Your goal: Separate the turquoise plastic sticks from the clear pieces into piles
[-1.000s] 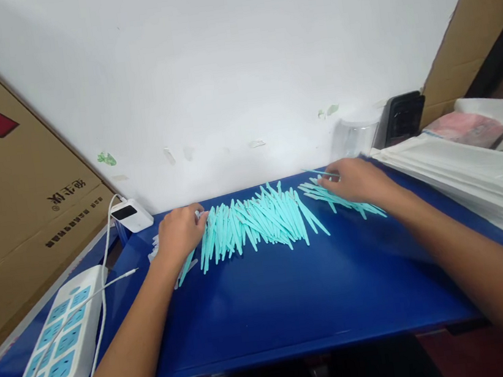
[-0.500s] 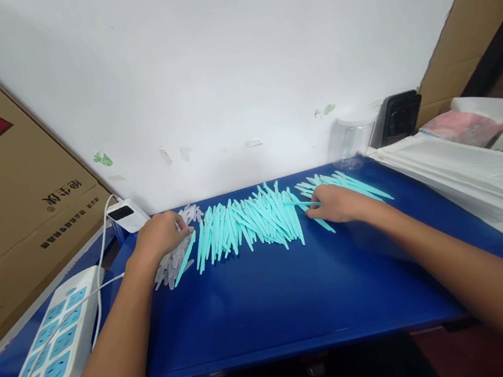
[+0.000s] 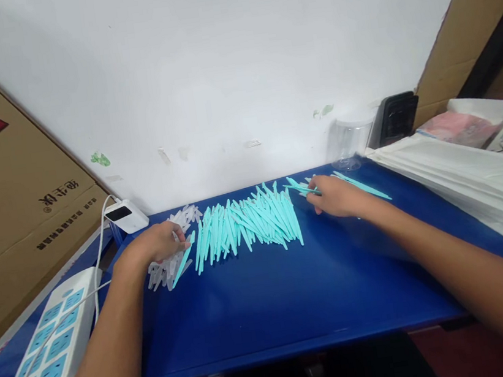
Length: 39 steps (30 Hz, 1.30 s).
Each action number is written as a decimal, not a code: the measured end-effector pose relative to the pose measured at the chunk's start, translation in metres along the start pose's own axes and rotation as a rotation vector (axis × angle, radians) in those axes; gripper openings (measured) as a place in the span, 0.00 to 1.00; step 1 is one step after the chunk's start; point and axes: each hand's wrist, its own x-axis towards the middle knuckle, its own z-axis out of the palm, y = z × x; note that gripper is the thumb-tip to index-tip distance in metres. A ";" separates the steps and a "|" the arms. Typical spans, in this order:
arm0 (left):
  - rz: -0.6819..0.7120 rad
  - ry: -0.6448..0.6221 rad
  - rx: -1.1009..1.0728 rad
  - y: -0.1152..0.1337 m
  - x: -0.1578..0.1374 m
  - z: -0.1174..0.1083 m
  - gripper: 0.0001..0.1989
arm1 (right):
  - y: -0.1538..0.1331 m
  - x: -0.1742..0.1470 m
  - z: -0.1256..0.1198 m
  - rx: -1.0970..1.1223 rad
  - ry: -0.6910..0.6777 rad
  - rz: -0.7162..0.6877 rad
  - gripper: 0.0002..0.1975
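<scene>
The white wall backs a blue bench. Clock bearings are taken from the main teal pile, which lies across the bench near the wall. At 3 o'clock my right hand is clamped on teal sticks, count unclear. At 9 o'clock my left hand curls over clear sticks, thumb by the top of a lone teal stick; I cannot tell whether it grips. A clear cup stands between 2 and 3 o'clock, a power strip at 8.
</scene>
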 end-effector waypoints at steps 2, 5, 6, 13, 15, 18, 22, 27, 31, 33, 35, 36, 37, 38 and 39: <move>0.017 -0.011 -0.016 0.000 -0.002 0.000 0.22 | -0.004 -0.003 -0.001 0.046 0.017 -0.018 0.06; 0.027 -0.019 -0.005 0.001 -0.004 -0.001 0.18 | -0.010 -0.007 0.000 0.090 0.068 -0.039 0.07; 0.036 -0.019 0.005 0.001 -0.004 -0.001 0.17 | -0.011 -0.007 0.000 0.092 0.097 -0.048 0.08; 0.191 0.202 0.035 0.006 -0.002 -0.003 0.18 | -0.014 -0.009 -0.001 0.275 0.185 -0.154 0.13; 0.299 0.275 -0.080 0.013 -0.002 -0.002 0.19 | -0.017 -0.012 -0.003 0.419 0.101 -0.187 0.16; 0.460 0.292 -0.358 0.031 -0.007 0.004 0.21 | -0.022 -0.018 -0.006 0.621 -0.055 -0.229 0.20; 0.576 0.250 -0.597 0.056 -0.013 0.013 0.22 | -0.025 -0.021 -0.005 0.719 -0.127 -0.264 0.23; 0.661 0.257 -0.671 0.068 -0.013 0.023 0.20 | -0.022 -0.018 0.002 0.737 -0.118 -0.280 0.23; 0.666 0.324 -0.663 0.072 -0.012 0.031 0.17 | -0.021 -0.018 0.005 0.758 -0.129 -0.292 0.22; 0.710 0.459 -0.627 0.077 -0.014 0.035 0.14 | -0.022 -0.018 0.004 0.786 -0.143 -0.271 0.22; 0.802 0.693 -0.551 0.083 -0.016 0.039 0.08 | -0.023 -0.018 0.004 0.850 -0.173 -0.256 0.22; 0.857 0.823 -0.502 0.086 -0.017 0.041 0.06 | -0.023 -0.018 0.003 0.894 -0.197 -0.255 0.22; 0.916 0.939 -0.451 0.089 -0.018 0.043 0.04 | -0.023 -0.018 0.003 0.940 -0.224 -0.256 0.22; 0.975 1.038 -0.404 0.091 -0.019 0.044 0.04 | -0.023 -0.017 0.003 0.985 -0.253 -0.257 0.22; 1.029 1.118 -0.362 0.092 -0.019 0.045 0.05 | -0.023 -0.017 0.003 1.024 -0.281 -0.255 0.22</move>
